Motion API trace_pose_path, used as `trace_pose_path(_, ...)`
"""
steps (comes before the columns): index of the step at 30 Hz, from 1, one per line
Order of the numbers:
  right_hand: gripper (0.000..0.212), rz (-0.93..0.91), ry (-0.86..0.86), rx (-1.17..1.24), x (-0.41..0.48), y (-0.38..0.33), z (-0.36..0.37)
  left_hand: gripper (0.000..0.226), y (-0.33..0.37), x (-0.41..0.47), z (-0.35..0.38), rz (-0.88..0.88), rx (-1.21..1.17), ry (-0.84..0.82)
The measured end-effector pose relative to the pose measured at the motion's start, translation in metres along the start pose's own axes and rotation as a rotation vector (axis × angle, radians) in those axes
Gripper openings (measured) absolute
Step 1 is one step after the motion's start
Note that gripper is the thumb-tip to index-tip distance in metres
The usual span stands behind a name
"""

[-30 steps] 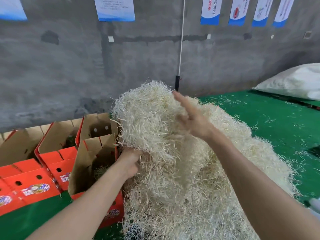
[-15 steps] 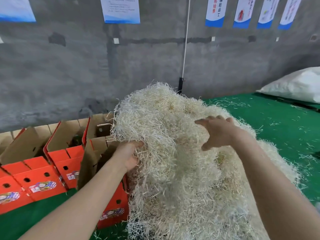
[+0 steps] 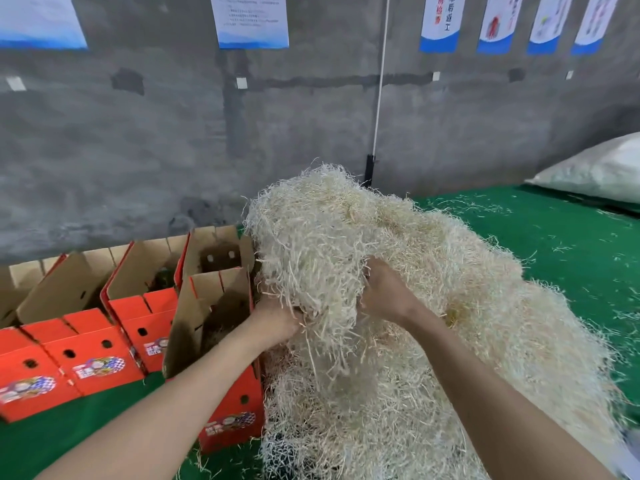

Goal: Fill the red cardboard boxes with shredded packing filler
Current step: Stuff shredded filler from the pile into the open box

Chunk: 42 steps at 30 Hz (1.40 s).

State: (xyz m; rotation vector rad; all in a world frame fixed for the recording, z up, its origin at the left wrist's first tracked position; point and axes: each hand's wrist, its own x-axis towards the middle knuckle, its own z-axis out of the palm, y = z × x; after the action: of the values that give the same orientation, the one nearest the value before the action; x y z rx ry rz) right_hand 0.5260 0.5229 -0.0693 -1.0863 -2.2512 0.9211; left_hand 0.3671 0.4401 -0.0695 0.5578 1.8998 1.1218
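A big heap of pale shredded filler (image 3: 433, 289) covers the middle and right of the green table. My left hand (image 3: 275, 318) grips a clump at the heap's left edge, its fingers buried in the strands. My right hand (image 3: 386, 294) digs into the same clump from the right, fingers curled into the filler. Right beside my left hand stands the nearest red cardboard box (image 3: 221, 358), flaps up, with some filler inside. Three more open red boxes (image 3: 138, 306) stand in a row to its left.
The green table surface (image 3: 554, 244) runs on to the right, strewn with loose strands. A white sack (image 3: 595, 171) lies at the far right. A grey concrete wall with posters and a white cord rises just behind the boxes and heap.
My right hand came down from the top of the heap and dug into the clump next to my left hand. My left hand kept its hold at the heap's left edge.
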Motion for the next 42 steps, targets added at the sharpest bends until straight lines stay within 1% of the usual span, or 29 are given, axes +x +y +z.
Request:
trace_pose_path(2,0.064,0.011,0.04,0.045,0.005,0.002,0.003,0.054,-0.007,-0.002,-0.008,0.165,0.119,-0.417)
trace_pose_path(3,0.065,0.025,0.079,0.027,0.009,0.002,0.005,0.062,-0.01,-0.005,-0.009,0.236,0.069,-0.538)
trace_pose_path(4,0.063,0.03,0.114,0.015,0.011,-0.001,0.008,0.078,-0.008,-0.01,-0.006,0.239,0.053,-0.622)
trace_pose_path(5,0.06,0.017,0.133,0.05,0.013,-0.004,0.013,0.1,-0.009,-0.007,0.0,0.243,0.094,-0.629)
trace_pose_path(6,0.059,0.009,0.129,0.126,0.015,-0.009,0.017,0.115,-0.008,-0.01,0.01,0.233,0.103,-0.583)
trace_pose_path(7,0.062,0.007,0.114,0.219,0.017,-0.013,0.019,0.119,-0.008,-0.01,0.018,0.24,0.106,-0.513)
trace_pose_path(9,0.07,-0.009,0.044,0.462,0.018,-0.009,0.011,0.101,-0.007,-0.004,0.026,0.202,-0.01,-0.455)
trace_pose_path(11,0.078,-0.068,-0.046,0.705,0.017,0.006,-0.002,0.067,-0.004,0.003,0.022,0.177,-0.178,-0.337)
trace_pose_path(12,0.087,-0.083,-0.092,0.718,0.016,0.014,-0.006,0.048,-0.002,0.008,0.019,0.179,-0.227,-0.262)
trace_pose_path(14,0.103,-0.041,-0.215,0.501,0.014,0.025,0.003,0.024,0.002,0.017,0.015,0.187,-0.362,-0.162)
trace_pose_path(15,0.099,-0.003,-0.287,0.279,0.012,0.028,0.016,0.02,0.007,0.016,0.015,0.179,-0.452,-0.17)
trace_pose_path(16,0.079,0.024,-0.335,0.001,0.011,0.03,0.031,0.022,0.013,0.013,0.017,0.165,-0.561,-0.228)
trace_pose_path(17,0.05,0.016,-0.313,-0.268,0.011,0.035,0.044,0.029,0.016,0.013,0.018,0.16,-0.67,-0.309)
trace_pose_path(18,0.029,-0.019,-0.206,-0.488,0.012,0.042,0.053,0.035,0.019,0.013,0.02,0.16,-0.708,-0.368)
trace_pose_path(19,0.022,-0.042,-0.087,-0.628,0.013,0.05,0.055,0.036,0.02,0.014,0.021,0.167,-0.659,-0.371)
trace_pose_path(20,0.025,-0.046,0.006,-0.706,0.016,0.059,0.051,0.028,0.021,0.016,0.022,0.201,-0.519,-0.343)
trace_pose_path(21,0.033,-0.027,0.055,-0.757,0.019,0.07,0.042,0.014,0.02,0.018,0.021,0.257,-0.303,-0.294)
trace_pose_path(23,0.055,0.055,0.09,-0.847,0.022,0.088,0.021,0.015,0.017,0.02,0.02,0.41,0.328,-0.292)
trace_pose_path(24,0.061,0.075,0.12,-0.879,0.024,0.094,0.013,0.006,0.014,0.019,0.022,0.44,0.639,-0.35)
trace_pose_path(25,0.059,0.066,0.153,-0.909,0.024,0.096,0.008,0.008,0.01,0.02,0.025,0.451,0.887,-0.398)
trace_pose_path(26,0.054,0.035,0.19,-0.933,0.026,0.096,0.006,0.019,0.004,0.024,0.028,0.43,1.054,-0.425)
trace_pose_path(27,0.049,-0.011,0.226,-0.937,0.028,0.096,0.006,0.023,-0.003,0.029,0.032,0.415,1.172,-0.418)
trace_pose_path(29,0.046,-0.062,0.261,-0.935,0.031,0.097,0.005,0.022,-0.009,0.034,0.039,0.487,1.38,-0.318)
trace_pose_path(32,0.053,-0.003,0.196,-1.024,0.023,0.118,0.0,0.013,-0.003,0.038,0.032,0.695,1.617,-0.025)
trace_pose_path(34,0.053,0.044,0.141,-1.095,0.014,0.134,0.0,0.022,0.007,0.038,0.022,0.777,1.713,0.136)
trace_pose_path(36,0.047,0.055,0.129,-1.102,0.01,0.142,0.004,0.018,0.016,0.038,0.015,0.874,1.669,0.278)
trace_pose_path(38,0.05,0.098,0.086,-1.069,0.007,0.143,0.006,0.015,0.025,0.035,0.007,0.908,1.583,0.416)
trace_pose_path(40,0.05,0.17,0.044,-1.056,0.0,0.146,0.003,0.013,0.034,0.035,-0.014,0.891,1.562,0.565)
trace_pose_path(42,0.04,0.217,0.042,-1.084,-0.004,0.143,-0.005,0.013,0.041,0.037,-0.04,0.848,1.549,0.64)
